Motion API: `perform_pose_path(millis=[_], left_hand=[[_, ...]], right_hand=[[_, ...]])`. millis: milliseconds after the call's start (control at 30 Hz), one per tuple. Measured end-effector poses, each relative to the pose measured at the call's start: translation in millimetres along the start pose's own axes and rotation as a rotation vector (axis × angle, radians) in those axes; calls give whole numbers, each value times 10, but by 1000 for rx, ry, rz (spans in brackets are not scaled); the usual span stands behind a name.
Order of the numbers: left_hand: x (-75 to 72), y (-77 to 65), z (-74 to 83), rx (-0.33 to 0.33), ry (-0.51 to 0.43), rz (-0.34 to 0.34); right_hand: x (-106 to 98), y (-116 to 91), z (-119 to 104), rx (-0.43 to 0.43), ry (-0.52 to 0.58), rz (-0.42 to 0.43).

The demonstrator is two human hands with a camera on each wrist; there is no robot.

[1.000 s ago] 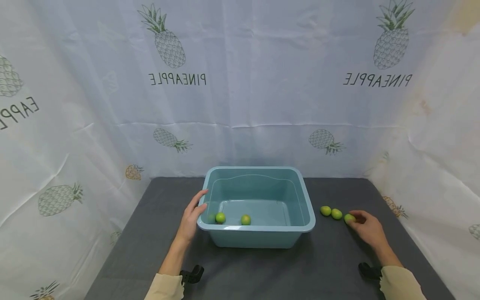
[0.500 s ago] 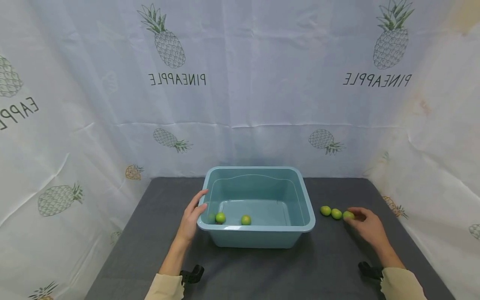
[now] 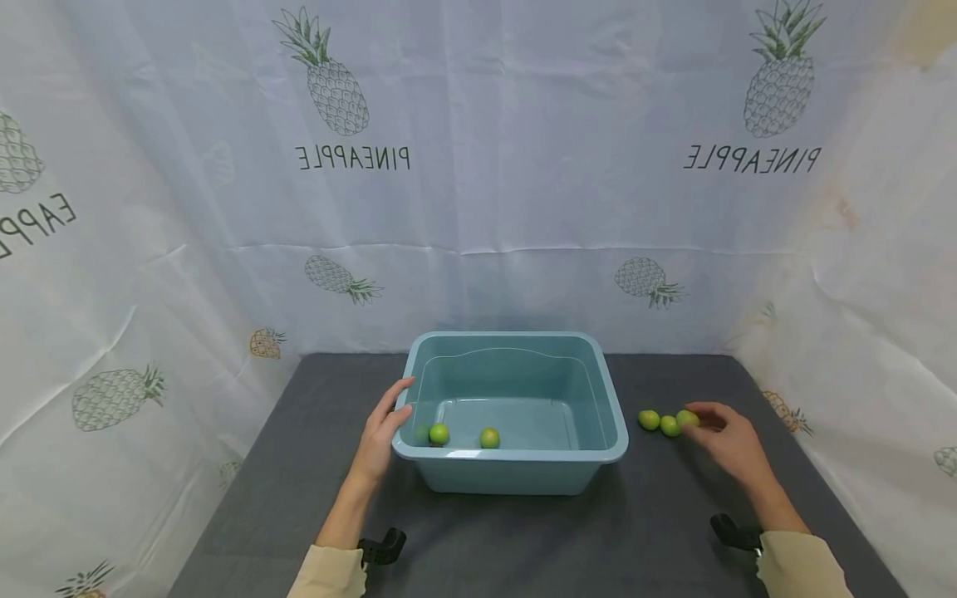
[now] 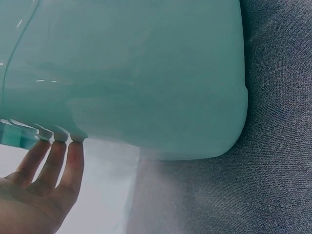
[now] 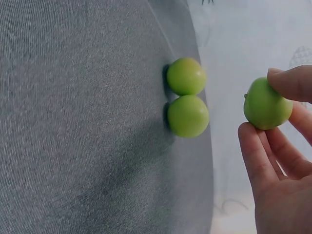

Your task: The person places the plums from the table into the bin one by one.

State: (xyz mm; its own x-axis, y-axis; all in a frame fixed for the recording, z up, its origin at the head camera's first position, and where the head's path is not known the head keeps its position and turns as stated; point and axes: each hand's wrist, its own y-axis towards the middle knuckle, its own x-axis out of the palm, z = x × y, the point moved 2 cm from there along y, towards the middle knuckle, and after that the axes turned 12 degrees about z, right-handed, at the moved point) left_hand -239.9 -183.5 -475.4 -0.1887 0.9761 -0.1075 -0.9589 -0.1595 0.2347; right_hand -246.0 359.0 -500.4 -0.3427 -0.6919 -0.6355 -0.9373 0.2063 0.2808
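In the head view, a blue-green plastic basin (image 3: 508, 475) stands on the dark table. My left hand (image 3: 380, 436) grips its left rim; in the left wrist view, several fingertips (image 4: 75, 148) touch its outside wall. Two limes (image 3: 439, 433) lie inside, near the front wall. To the right of the basin, my right hand (image 3: 731, 440) pinches a lime (image 5: 265, 105) between thumb and fingers. That lime is raised off the cloth. Just left of it on the table, two more limes (image 5: 187, 116) sit touching each other.
Dark grey cloth (image 3: 523, 544) covers the table. White curtains (image 3: 508, 208) printed with pineapples hang behind and along both sides, close to the table's edges. A black strap device (image 3: 736, 531) is worn on each wrist.
My right hand has lifted the pinched lime off the table and moved it slightly up and left. The left hand and the basin have stayed in place.
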Motion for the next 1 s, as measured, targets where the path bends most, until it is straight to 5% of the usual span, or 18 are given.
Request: perform_pose_path(millis=[1000], left_hand=[[6, -1, -4, 0, 7, 2]], right_hand=[[43, -23, -595, -138, 108, 43]])
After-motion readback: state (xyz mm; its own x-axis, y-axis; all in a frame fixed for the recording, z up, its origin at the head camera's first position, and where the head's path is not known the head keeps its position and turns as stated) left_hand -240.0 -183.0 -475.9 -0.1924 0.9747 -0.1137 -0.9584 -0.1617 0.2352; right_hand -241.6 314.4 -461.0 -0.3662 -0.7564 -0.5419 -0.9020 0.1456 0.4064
